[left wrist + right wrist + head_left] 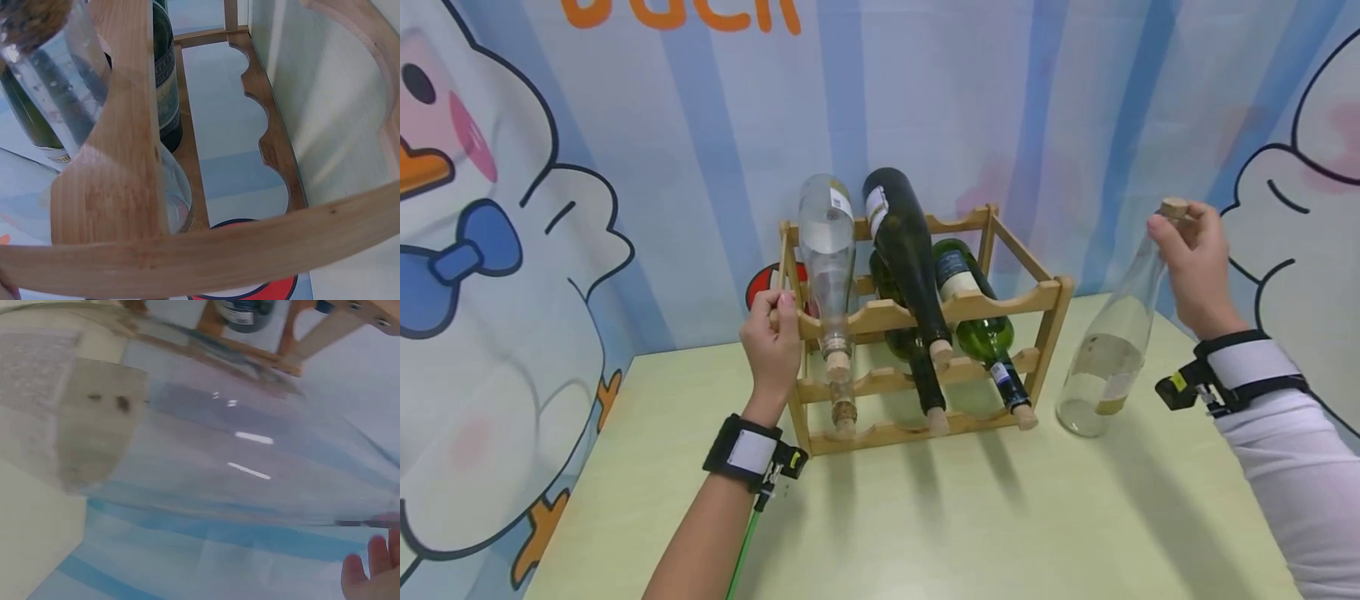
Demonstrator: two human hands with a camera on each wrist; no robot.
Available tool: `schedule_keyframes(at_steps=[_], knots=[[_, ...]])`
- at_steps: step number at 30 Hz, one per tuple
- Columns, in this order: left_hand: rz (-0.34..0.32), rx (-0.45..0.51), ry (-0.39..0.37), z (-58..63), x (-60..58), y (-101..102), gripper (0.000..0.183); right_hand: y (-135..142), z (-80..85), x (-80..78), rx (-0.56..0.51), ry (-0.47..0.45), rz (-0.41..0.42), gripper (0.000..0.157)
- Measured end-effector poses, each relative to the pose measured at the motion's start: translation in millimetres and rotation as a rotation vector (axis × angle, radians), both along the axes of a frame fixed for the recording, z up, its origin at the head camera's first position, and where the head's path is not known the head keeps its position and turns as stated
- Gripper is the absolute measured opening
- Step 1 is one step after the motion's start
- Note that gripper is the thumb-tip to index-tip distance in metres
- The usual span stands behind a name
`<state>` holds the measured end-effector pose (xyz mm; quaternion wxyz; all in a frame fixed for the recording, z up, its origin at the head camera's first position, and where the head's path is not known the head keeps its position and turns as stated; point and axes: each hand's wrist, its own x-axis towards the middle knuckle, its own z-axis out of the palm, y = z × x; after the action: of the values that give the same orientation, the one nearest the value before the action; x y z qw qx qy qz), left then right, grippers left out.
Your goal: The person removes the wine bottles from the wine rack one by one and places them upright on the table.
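My left hand grips the upper left front corner of a two-tier wooden wine rack. The left wrist view shows the rack's wooden side up close, with only a sliver of the hand. At the right, my right hand pinches the neck of a clear glass bottle just below its cork. That bottle leans, neck up and to the right; whether its base touches the table I cannot tell. Its label and body fill the right wrist view, with some fingers at the edge.
On the rack's top tier lie a clear bottle and a dark bottle, corks forward. Below them are a clear bottle's cork, a dark green bottle and a green bottle. A cartoon-printed curtain backs the pale table.
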<state>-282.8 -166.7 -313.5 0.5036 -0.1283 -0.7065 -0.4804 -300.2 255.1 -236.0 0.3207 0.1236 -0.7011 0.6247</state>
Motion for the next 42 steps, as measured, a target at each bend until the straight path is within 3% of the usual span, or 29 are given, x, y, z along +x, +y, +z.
schedule_keyframes(at_steps=[3, 7, 10, 15, 20, 24, 28, 31, 34, 42], knots=[[0.006, -0.003, 0.003, 0.4, 0.1, -0.4, 0.02, -4.0, 13.1, 5.5, -0.044, 0.091, -0.11, 0.033], [0.006, 0.0, -0.004, -0.2, 0.1, -0.7, 0.02, -18.4, 30.4, 16.8, 0.033, 0.193, -0.298, 0.035], [0.001, 0.006, -0.014, -0.5, 0.4, -0.4, 0.02, -37.3, 34.9, 24.5, 0.108, 0.335, -0.332, 0.037], [0.005, 0.005, -0.013, 1.9, 5.2, 1.5, 0.016, -78.1, 25.5, 31.2, 0.32, 0.543, -0.24, 0.048], [-0.006, 0.009, -0.011, 8.4, 12.6, 4.3, 0.014, -117.6, 1.0, 29.9, 0.644, 0.715, -0.056, 0.054], [-0.012, 0.012, -0.006, 6.4, 8.4, 2.8, 0.015, -138.6, -19.5, 25.2, 0.931, 0.737, 0.034, 0.062], [-0.004, 0.007, -0.004, -0.3, 1.6, 0.1, 0.016, -152.4, -32.4, 18.8, 1.122, 0.665, 0.081, 0.08], [0.004, 0.001, -0.004, -3.5, -0.7, -0.6, 0.018, -160.4, -36.1, 14.3, 1.182, 0.621, 0.1, 0.087], [0.006, -0.005, -0.003, -4.2, -0.1, -0.8, 0.021, -167.7, -36.5, 10.3, 1.191, 0.638, 0.1, 0.086], [0.005, -0.012, 0.022, -0.3, 0.9, -1.1, 0.02, -175.9, -35.4, 1.4, 1.161, 0.763, 0.067, 0.061]])
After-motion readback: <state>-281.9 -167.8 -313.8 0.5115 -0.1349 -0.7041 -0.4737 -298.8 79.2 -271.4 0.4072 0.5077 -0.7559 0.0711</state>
